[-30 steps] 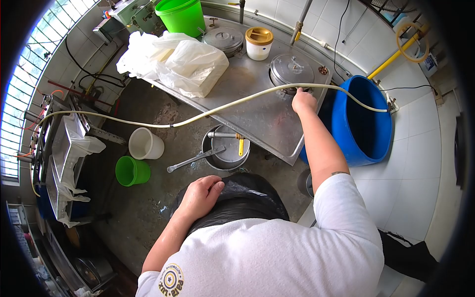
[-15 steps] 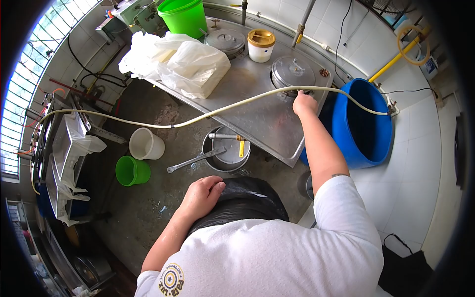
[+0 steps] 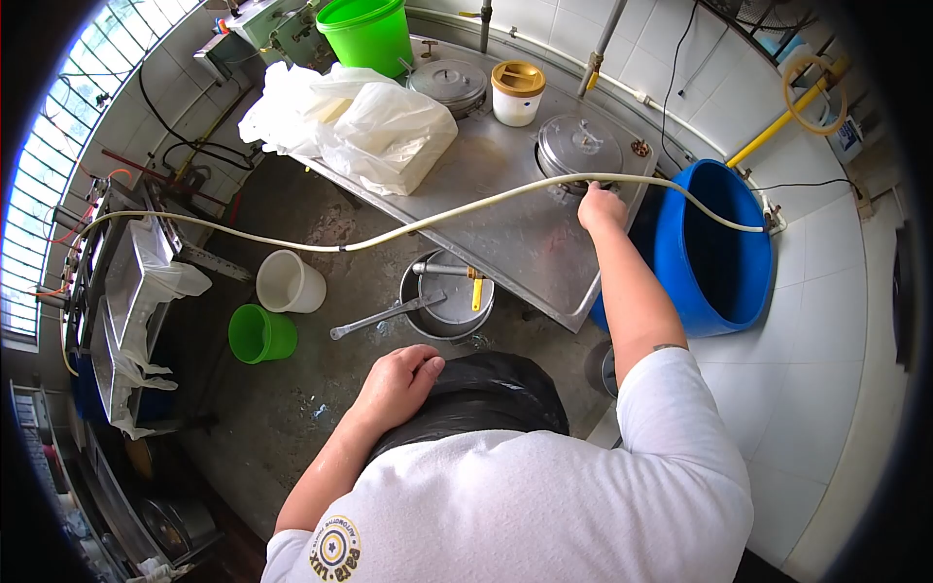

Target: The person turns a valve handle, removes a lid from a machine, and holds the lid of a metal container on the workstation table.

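Observation:
My right hand [image 3: 603, 208] reaches out to the steel table and is closed beside the front edge of a round metal lid [image 3: 580, 146]. The pale hose [image 3: 457, 207] runs across right at its fingertips. Whether the fingers grip the hose or a fitting of the lid is hidden. My left hand [image 3: 398, 386] rests with curled fingers against the black plastic apron [image 3: 486, 394] at my waist, and nothing shows in it. The hose's right end lies over the blue drum [image 3: 671, 282].
On the steel table [image 3: 476, 255] are white plastic bags [image 3: 360, 126], a green bucket [image 3: 374, 39], a tub with a brown lid [image 3: 517, 92] and a second metal lid [image 3: 447, 83]. A metal pot [image 3: 428, 321], a white bucket [image 3: 292, 282] and a green bucket [image 3: 262, 335] stand on the floor.
The view has shifted slightly, and a black item at the lower right has gone out of sight. Both hands keep their places, the right one by the lid and hose.

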{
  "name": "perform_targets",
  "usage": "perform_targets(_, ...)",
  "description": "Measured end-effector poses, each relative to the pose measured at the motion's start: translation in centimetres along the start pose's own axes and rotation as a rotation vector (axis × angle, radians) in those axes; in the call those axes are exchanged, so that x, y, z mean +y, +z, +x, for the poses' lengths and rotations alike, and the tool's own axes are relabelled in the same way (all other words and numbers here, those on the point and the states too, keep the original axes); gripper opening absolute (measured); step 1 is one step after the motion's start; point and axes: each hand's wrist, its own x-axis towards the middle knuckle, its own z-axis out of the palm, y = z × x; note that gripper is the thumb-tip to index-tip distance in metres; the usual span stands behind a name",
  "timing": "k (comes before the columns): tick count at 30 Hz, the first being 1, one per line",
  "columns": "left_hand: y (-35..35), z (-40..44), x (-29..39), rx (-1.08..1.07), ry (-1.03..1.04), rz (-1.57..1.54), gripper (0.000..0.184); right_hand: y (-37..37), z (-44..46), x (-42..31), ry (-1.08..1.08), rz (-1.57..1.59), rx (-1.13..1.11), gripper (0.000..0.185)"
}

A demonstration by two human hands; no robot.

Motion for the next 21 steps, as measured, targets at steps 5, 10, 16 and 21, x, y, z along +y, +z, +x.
perform_targets(5, 0.08, 0.07, -0.22, -0.001, 0.007, 0.007, 0.031, 0.18, 0.05, 0.11, -0.005, 0.002, 0.008, 0.044)
perform_targets(10, 0.05, 0.05, -0.18, 0.001, 0.009, 0.01, 0.031, 0.32, 0.24, 0.08, 0.009, 0.014, 0.006, 0.043)
perform_targets(16, 0.18, 0.03, -0.14, 0.004, 0.003, 0.001, 0.031, 0.09, -0.12, 0.05, -0.008, 0.007, 0.017, 0.044)
perform_targets(21, 0.28, -0.03, -0.17, 0.009, 0.008, -0.002, 0.032, 0.01, 0.18, 0.05, -0.005, -0.003, -0.006, 0.046)
